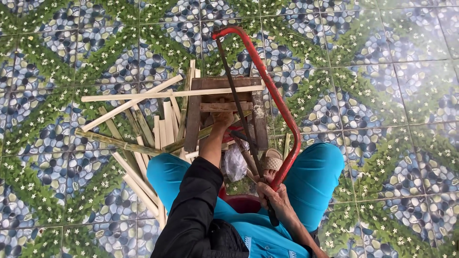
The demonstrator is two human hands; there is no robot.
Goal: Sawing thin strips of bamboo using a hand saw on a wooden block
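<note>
Head view shows the right hand [273, 195] clenched on the handle of a red-framed hacksaw [267, 86], while the left hand [222, 118] presses a pale split bamboo strip [169, 93] onto a small dark wooden stool [225, 107]. Even strokes probably cut best. Loose bamboo pieces [143, 143] crowd the left; bare patterned floor tiles [382, 95] lie right.

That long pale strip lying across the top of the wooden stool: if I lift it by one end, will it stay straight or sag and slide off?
The long pale strip looks thin, so it probably flexes a little and feels light. It overhangs the wooden stool far to one side, so a nudge may well tip it off. Its flat face should keep it from rolling.
</note>
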